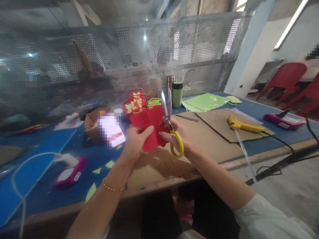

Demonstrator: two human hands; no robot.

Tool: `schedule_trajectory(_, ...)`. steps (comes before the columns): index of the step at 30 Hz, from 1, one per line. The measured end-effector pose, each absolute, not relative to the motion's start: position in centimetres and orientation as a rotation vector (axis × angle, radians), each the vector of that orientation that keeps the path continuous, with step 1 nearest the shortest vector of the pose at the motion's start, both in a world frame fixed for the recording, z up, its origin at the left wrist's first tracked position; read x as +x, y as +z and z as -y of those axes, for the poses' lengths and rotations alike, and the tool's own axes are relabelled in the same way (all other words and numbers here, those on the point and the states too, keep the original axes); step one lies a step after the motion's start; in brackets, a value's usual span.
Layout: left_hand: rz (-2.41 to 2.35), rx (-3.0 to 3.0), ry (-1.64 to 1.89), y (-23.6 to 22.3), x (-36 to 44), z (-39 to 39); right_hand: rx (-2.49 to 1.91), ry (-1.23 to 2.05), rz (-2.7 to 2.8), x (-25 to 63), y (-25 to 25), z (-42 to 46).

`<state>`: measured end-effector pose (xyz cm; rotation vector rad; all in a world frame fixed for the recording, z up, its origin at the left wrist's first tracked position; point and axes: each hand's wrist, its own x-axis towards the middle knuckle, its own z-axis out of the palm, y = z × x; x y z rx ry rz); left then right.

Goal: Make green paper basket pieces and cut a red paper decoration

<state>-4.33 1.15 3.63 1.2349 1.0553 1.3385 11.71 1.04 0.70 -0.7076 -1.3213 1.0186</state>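
Both hands hold a folded red paper sheet [149, 127] above the brown cardboard mat [211, 146]. My left hand [136, 141] pinches its lower left edge, thumb on top. My right hand [183, 134] grips yellow-handled scissors [169, 122], blades pointing up and nearly closed above the paper's right edge, while its fingertips also touch the paper.
Behind the paper stand red gift boxes with yellow bows [134, 103], a cardboard box [93, 124], a green cup [177, 94] and a steel flask [170, 84]. A yellow glue gun [240, 125] lies right on cardboard, green sheets [206, 101] behind. Pink devices [69, 172] [284, 120] lie on the blue table.
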Motion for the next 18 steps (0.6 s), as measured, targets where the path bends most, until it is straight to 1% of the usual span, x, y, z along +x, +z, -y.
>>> schedule_trajectory(5, -0.925, 1.116, 1.221, 3.50, -4.12, -1.22, -0.721, 1.110, 1.289, 12.23, 0.31, -0.69)
schedule_trajectory(8, -0.893, 1.116, 1.226, 3.55, -4.10, -1.17, -0.719, 1.154, 1.266, 12.31, 0.27, -0.48)
schedule_trajectory(12, -0.896, 1.127, 1.225, 3.59, -4.03, -1.16, -0.707, 1.107, 1.250, 12.31, 0.28, -0.48)
schedule_trajectory(18, -0.890, 1.092, 1.203, 3.50, -3.83, -1.49, -0.777, 0.971, 1.382, 12.55, 0.11, -0.55)
